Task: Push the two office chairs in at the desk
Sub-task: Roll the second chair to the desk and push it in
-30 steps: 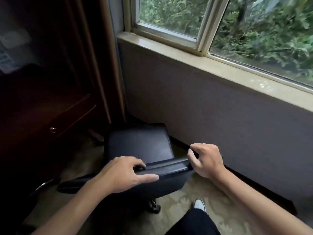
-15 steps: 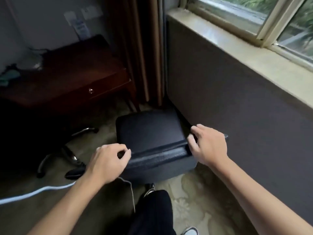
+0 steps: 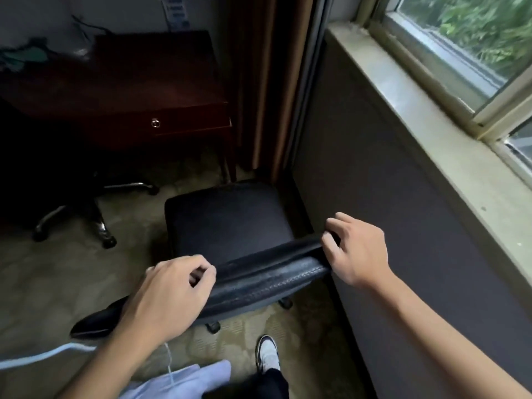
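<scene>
A black office chair [image 3: 230, 226] stands in front of me, its seat pointing toward the dark wooden desk [image 3: 129, 90]. My left hand [image 3: 167, 295] grips the left part of the backrest's top edge. My right hand [image 3: 357, 249] grips the right end of the same edge. The chair's front edge sits near the desk's right leg, apart from the drawer. A second office chair [image 3: 72, 214] shows only its chrome wheeled base, in the shadow under the desk's left side.
A dark wall panel [image 3: 388, 197] under the window sill [image 3: 431, 125] runs close along the chair's right side. Brown curtains [image 3: 267, 82] hang in the corner beyond. A white cable [image 3: 43, 355] crosses the patterned carpet at lower left. My shoe [image 3: 267, 352] is just behind the chair.
My view has swung left from the window toward the desk. The chair has turned with both hands on its backrest, and its seat now faces the desk.
</scene>
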A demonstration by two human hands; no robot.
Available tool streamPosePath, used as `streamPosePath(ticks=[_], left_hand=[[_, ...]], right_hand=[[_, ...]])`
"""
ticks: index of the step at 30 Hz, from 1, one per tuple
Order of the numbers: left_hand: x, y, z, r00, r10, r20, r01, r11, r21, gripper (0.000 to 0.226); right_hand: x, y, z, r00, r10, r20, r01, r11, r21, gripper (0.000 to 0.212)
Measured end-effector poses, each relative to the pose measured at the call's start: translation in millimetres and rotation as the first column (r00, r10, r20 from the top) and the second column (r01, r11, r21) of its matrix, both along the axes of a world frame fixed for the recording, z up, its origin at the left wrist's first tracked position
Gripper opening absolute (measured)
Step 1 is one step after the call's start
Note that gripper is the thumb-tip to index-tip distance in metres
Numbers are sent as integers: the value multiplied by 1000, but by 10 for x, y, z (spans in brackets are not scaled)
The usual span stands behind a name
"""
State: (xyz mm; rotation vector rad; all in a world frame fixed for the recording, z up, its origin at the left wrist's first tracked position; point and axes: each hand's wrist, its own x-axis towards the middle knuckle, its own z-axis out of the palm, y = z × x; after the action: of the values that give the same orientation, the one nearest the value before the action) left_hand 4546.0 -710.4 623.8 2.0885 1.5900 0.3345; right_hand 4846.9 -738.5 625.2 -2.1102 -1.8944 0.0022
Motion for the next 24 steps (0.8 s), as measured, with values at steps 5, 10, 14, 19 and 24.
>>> streamPosePath(ticks=[5,10,14,19,24], left_hand=[[373,-122,27,993,118,26,-118,993,-28,22],[649,-284,2,979,200,33,-199,979,-34,24],[791,-354,-7,954,300,22,-300,954,8,30],[1059,-430,-40,902,427,-57,-423,903,69,36],[1423,-492,-73,789,606,-101,-583,791,186,37]], right_hand=[[353,306,51,991,133,-6,-133,988,-73,25],[628,501,48,973,231,6,-230,970,-85,24],[762,633,43,959,282,-8,-282,957,-68,25],[954,791,52,921,386,-51,-387,922,5,27],[1147,1103,20,897,442,4,-442,897,6,31]])
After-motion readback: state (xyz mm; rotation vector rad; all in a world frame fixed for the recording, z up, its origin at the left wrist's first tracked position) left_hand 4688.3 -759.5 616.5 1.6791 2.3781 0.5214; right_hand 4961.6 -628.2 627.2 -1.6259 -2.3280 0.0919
